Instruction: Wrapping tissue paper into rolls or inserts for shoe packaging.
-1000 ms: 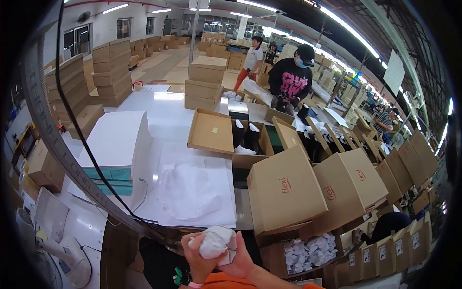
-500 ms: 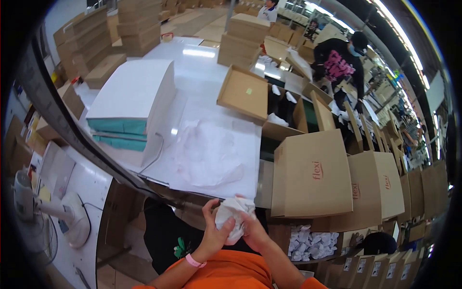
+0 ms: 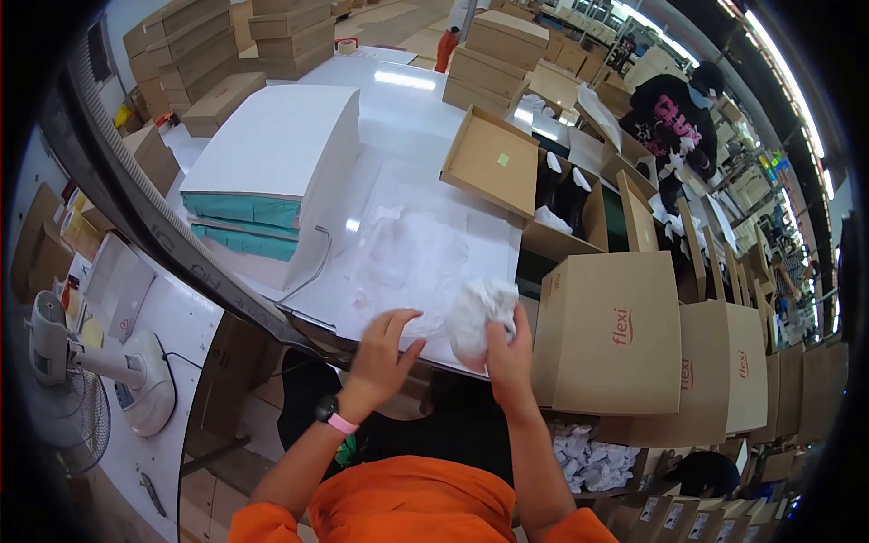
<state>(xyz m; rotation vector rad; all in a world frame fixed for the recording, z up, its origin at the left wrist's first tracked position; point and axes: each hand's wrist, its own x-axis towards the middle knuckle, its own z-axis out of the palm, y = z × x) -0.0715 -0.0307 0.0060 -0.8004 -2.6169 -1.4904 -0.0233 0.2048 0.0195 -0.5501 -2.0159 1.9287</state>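
My right hand [image 3: 510, 358] is closed on a crumpled ball of white tissue paper [image 3: 471, 319], raised over the front edge of the white table [image 3: 398, 136]. To its left, my left hand [image 3: 384, 355] holds nothing, its fingers and thumb apart, just in front of that edge. Thin white tissue sheets [image 3: 407, 249] lie spread on the tabletop beyond both hands. A tall stack of white paper [image 3: 281, 136] stands left of them, with teal layers showing low on its front side.
An open brown carton [image 3: 570, 231] with dark boots stands at the right, behind a large tilted box [image 3: 611, 335]. Below is a bin of crumpled paper balls [image 3: 593, 457]. A dark post [image 3: 195, 262] slants across the left, near a white fan [image 3: 136, 380]. A co-worker [image 3: 674, 118] stands farther off.
My left hand has let go of the crumpled tissue paper and moved up and left of it. My right hand has carried the ball up and forward to the table edge.
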